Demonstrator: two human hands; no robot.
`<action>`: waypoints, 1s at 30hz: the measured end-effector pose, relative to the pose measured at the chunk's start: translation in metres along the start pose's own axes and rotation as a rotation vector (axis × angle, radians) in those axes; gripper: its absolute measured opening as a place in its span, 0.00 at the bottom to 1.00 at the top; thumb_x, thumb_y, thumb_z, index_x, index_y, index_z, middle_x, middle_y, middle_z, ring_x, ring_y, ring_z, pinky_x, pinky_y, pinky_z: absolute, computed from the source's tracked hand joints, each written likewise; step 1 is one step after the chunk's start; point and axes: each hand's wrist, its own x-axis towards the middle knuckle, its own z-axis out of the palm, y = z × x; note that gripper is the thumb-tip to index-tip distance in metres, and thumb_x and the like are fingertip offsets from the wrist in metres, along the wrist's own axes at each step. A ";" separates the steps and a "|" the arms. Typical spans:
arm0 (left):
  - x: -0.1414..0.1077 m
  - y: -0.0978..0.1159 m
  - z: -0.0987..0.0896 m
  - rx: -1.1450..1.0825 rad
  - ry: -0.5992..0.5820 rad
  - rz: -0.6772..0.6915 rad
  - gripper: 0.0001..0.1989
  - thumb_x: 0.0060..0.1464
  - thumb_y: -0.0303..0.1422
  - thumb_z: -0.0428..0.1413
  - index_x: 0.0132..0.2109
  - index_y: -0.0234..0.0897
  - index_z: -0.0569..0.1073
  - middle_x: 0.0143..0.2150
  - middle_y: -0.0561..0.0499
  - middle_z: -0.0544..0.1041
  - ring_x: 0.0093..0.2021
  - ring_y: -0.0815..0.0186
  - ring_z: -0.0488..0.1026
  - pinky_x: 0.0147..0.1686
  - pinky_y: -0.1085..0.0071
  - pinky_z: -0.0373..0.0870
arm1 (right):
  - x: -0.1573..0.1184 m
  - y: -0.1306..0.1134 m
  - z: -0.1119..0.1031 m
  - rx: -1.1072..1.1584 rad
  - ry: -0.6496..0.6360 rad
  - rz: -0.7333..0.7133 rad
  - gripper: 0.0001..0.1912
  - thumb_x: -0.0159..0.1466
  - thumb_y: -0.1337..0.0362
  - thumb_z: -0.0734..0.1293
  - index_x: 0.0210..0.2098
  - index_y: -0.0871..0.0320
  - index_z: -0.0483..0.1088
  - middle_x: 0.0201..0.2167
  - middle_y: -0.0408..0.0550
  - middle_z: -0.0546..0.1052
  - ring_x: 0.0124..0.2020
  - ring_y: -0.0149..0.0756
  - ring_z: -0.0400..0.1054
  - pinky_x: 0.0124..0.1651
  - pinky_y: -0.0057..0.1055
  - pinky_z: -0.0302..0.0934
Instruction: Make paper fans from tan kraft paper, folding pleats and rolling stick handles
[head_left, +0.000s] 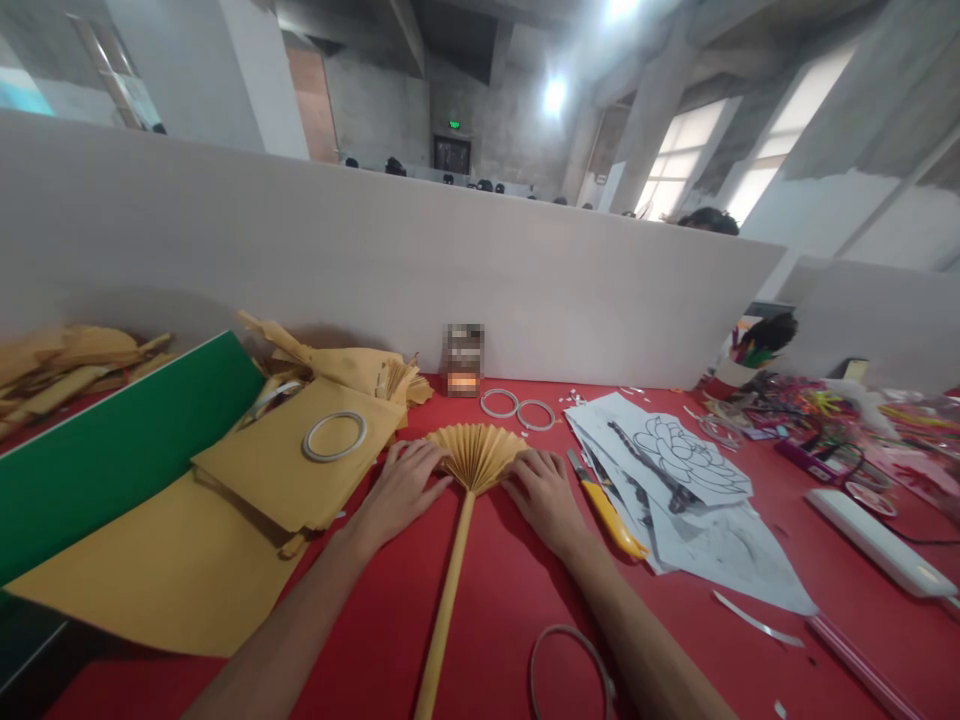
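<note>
Head view: brown paper sheets at left, metal ring on top. Left hand and right hand touch opposite edges of a fanned-out pleated paper fan on the red surface; whether either grip pinches cannot be told. Yellow-handled knife lies right, beside paper drawings.

Light sources: ceiling lamp, right of centre, blown out to white with halo; second glare cut by top edge; windows at right, pale, washed out. Far ceiling — dim, grey. Partition: muted grey-white, faint shadow behind brown paper pile. Soft shadows near left hand and right hand on red table. Wide-angle stretch, uprights leaning; side margins blurred. Pixelated block at partition foot.
</note>
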 end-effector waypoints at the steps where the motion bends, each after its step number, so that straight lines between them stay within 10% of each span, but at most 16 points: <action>1: 0.000 0.000 0.000 -0.002 -0.005 0.006 0.09 0.72 0.37 0.56 0.56 0.43 0.73 0.56 0.46 0.80 0.59 0.52 0.73 0.61 0.52 0.59 | 0.000 0.000 0.000 0.005 0.003 0.000 0.04 0.77 0.64 0.65 0.48 0.51 0.73 0.51 0.50 0.79 0.55 0.45 0.70 0.61 0.44 0.56; 30: 0.003 0.001 -0.005 0.000 0.005 0.025 0.10 0.73 0.37 0.54 0.42 0.42 0.76 0.45 0.50 0.83 0.48 0.56 0.74 0.55 0.55 0.59 | -0.001 0.007 0.004 0.007 0.070 0.143 0.03 0.75 0.65 0.65 0.45 0.52 0.72 0.54 0.52 0.76 0.55 0.48 0.68 0.58 0.46 0.57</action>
